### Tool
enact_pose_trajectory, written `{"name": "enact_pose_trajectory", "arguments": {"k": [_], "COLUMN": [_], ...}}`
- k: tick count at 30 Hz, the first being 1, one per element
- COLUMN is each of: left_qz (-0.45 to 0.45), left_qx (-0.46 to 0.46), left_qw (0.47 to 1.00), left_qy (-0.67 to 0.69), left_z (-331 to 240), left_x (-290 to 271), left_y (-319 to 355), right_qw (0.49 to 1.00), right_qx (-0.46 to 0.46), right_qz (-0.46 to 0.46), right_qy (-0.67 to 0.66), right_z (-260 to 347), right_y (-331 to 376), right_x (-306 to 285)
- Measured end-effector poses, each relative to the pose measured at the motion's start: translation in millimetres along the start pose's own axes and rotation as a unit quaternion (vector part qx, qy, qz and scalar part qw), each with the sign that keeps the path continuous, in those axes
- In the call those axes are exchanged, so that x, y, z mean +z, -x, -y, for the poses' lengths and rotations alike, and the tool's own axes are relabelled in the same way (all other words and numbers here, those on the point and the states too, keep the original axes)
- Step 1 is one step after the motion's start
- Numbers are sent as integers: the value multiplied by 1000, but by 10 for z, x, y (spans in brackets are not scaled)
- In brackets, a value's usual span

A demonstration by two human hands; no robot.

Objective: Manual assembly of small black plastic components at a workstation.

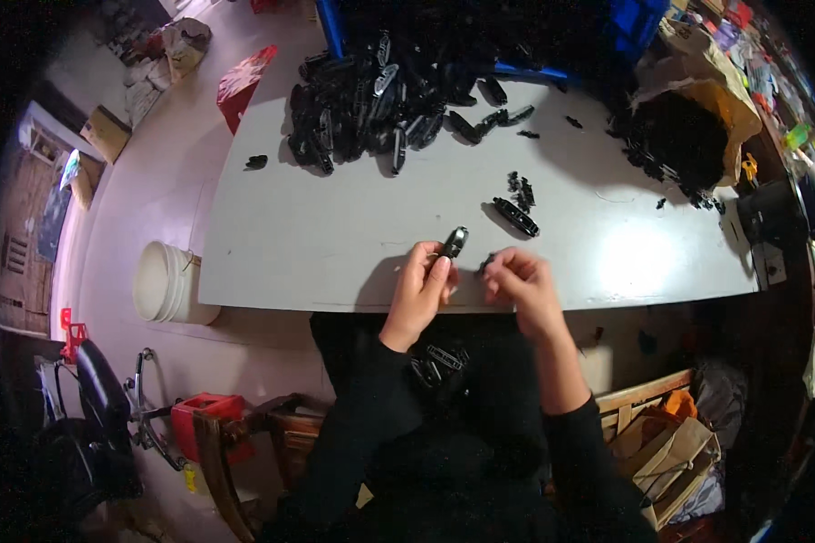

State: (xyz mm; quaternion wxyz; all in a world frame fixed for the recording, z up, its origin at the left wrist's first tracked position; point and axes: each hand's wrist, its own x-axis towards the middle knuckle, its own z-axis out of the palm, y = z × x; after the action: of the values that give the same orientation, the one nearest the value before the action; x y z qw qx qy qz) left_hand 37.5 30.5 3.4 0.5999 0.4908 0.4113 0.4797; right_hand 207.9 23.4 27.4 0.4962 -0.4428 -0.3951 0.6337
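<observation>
Head view only. My left hand (418, 288) pinches a small black plastic shell (455, 242) by its lower end, fingers closed on it, shell tilted up and away from me just over the near edge of the grey table (317, 244). My right hand (519, 281) is curled tight, fingertips together on a tiny black piece (485, 264); too small to say what it is. Hands sit close together, not touching, the shell between them and slightly to the left.

On the table: one long black shell (516, 217) lies flat just beyond my right hand, with a small cluster of black bits (522, 192) right behind it. Big pile of black shells (380, 104) at the far side of the table, left of centre. One stray black part (256, 162) near the table's left edge. Brown paper bag (697, 118) full of black parts at the far right, some spilling onto the table.

In my lap: a few more black shells (441, 362), against dark clothing, hard to count.

Floor, left: white bucket (165, 282) just beside the table's corner, red box (210, 418) nearer to me, wooden crate (661, 434) with paper bags on my right.
</observation>
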Motion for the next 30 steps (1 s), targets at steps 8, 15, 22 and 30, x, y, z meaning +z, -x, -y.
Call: {"name": "enact_pose_trajectory", "arguments": {"k": [8,15,22,30], "left_qz": [-60,-97,2,27], "left_qx": [138,204,63,127], "left_qw": [969,948,976,964], "left_qy": [-194,-222,-207,-234], "left_z": [234,289,104,240], "left_x": [211,183,143,119], "left_y": [116,136,141,125], "right_qw": [999,999,997,995], "right_qx": [1,-28,27,23], "right_qz": [13,16,18,-7], "right_qy": [-40,-3,-77,-98], "right_z": [-197,-289,-239,-229], "right_y": [99,46,26,32], "right_x": [158,172,156,201]}}
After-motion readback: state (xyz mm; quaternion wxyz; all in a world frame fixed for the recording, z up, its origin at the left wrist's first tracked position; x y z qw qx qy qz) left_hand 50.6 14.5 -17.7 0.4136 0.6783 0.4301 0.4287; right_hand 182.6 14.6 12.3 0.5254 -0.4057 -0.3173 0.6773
